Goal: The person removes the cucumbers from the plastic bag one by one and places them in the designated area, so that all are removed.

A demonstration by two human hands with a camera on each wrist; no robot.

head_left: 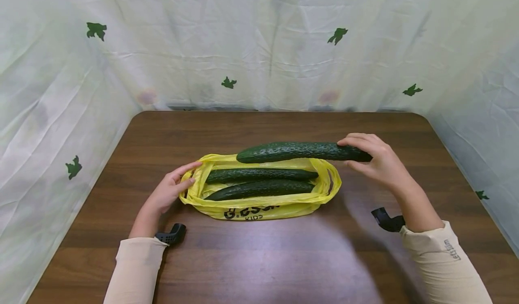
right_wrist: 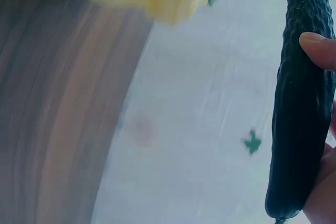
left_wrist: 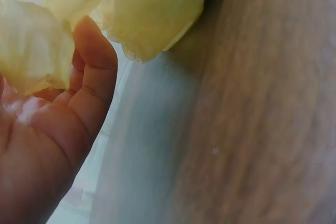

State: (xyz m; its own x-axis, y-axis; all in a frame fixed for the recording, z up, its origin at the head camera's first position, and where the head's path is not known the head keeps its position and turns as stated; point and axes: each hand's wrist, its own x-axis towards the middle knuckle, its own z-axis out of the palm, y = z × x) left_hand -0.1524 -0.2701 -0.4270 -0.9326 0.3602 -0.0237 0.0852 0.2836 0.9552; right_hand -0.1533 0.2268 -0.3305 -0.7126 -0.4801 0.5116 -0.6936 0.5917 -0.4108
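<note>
A long dark green cucumber [head_left: 296, 152] is held up level over the back rim of a yellow plastic bag [head_left: 259, 211]. My right hand [head_left: 377, 157] grips it by its right end, thumb on the near side and fingers over the top. In the right wrist view the thumb presses on the cucumber [right_wrist: 299, 108]. Inside the open bag lie two more cucumbers, a rear cucumber [head_left: 259, 174] and a front cucumber [head_left: 263, 188], side by side. At the bag's left end my left hand [head_left: 166, 191] holds the rim, with yellow plastic [left_wrist: 37, 45] between its fingers and thumb in the left wrist view.
The bag stands on a brown wooden table [head_left: 259, 259]. Pale curtains [head_left: 259, 38] with green leaf-like patches hang behind the table and along both sides. A black wrist mount [head_left: 172, 235] sits at the left wrist and another black mount [head_left: 388, 220] at the right.
</note>
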